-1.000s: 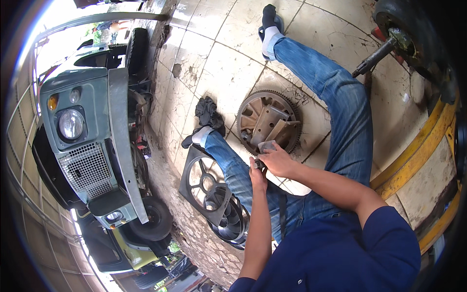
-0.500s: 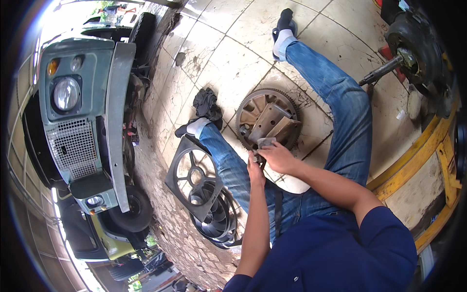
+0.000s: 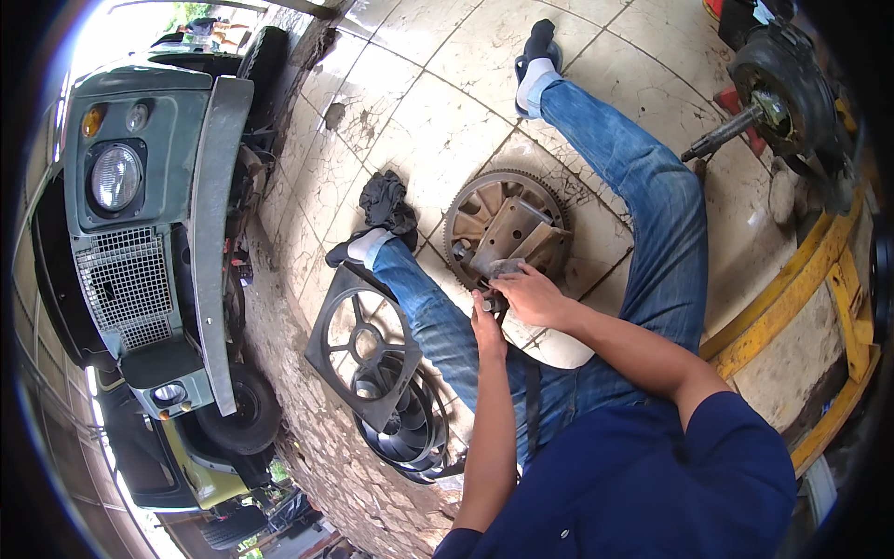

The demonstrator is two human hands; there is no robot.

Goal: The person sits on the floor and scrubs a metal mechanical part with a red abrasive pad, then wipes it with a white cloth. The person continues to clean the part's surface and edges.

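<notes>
Between my spread legs, a round toothed flywheel (image 3: 463, 205) lies on the tiles, with a rusty metal bracket (image 3: 507, 233) on top of it. At its near edge my left hand (image 3: 487, 333) is closed around a dark metal piece with a bolt-like end (image 3: 491, 305); my fingers hide most of it. My right hand (image 3: 538, 296) is just beside it, its fingers closed on a thin grey pad (image 3: 506, 267), perhaps sandpaper or cloth. The pad's underside and its contact with the metal piece cannot be made out.
A black fan shroud (image 3: 322, 328) and a fan (image 3: 410, 430) lie left of my leg, near a crumpled black cloth (image 3: 386, 200). To the right stand a yellow metal frame (image 3: 773, 317) and a hub with a protruding shaft (image 3: 722, 133). A grey-green vehicle (image 3: 140, 93) is at left.
The grey pad in my right hand has shifted slightly and shows at a flatter angle. My left hand stays on the metal piece. The whole view has moved a little.
</notes>
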